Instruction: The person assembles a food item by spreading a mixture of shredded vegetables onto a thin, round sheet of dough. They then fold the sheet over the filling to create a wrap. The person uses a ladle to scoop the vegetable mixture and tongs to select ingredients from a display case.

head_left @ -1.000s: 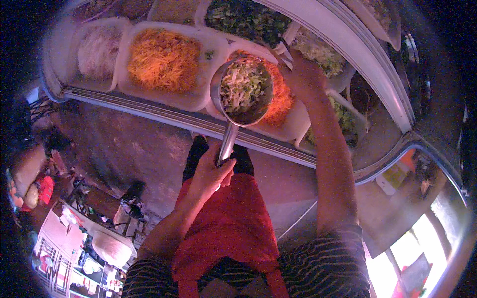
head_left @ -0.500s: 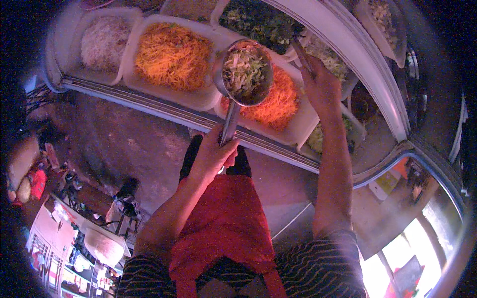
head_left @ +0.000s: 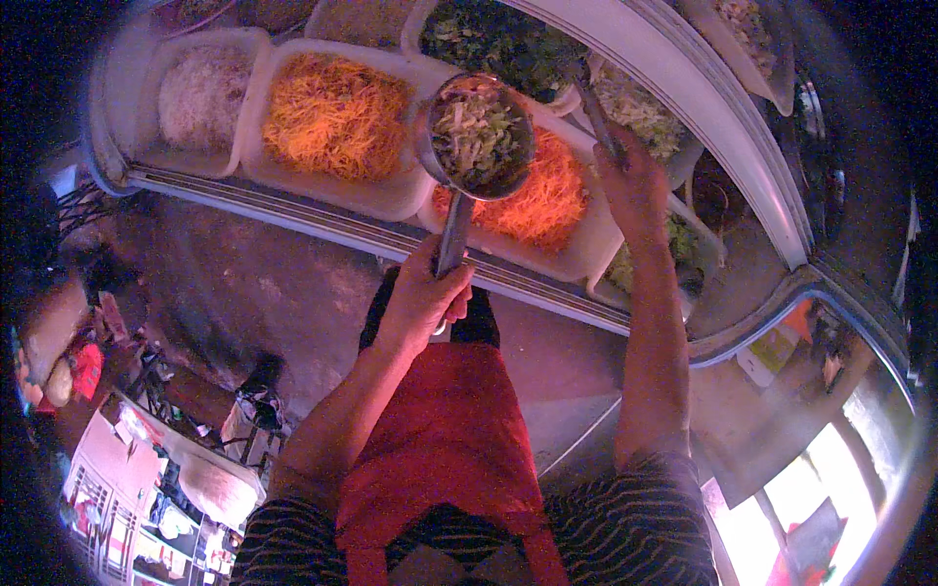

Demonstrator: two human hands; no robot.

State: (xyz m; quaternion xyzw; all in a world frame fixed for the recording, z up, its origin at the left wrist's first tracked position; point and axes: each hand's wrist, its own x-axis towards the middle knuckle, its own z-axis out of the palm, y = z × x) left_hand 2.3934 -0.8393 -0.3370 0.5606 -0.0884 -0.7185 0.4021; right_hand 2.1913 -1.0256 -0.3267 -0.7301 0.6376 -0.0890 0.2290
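Left hand (head_left: 415, 303): fingers clamped round the handle of a round metal pan (head_left: 455, 223). Pan raised over the red-orange shreds (head_left: 547, 200) in a tub at the counter (head_left: 293, 215) — pale and green chopped vegetables (head_left: 479, 137) inside it.

Right hand (head_left: 633, 186): fingers closed on a slim utensil (head_left: 597, 117), its tip near the dark greens (head_left: 503, 49) and the paler shreds (head_left: 640, 112); contact there — cannot tell.
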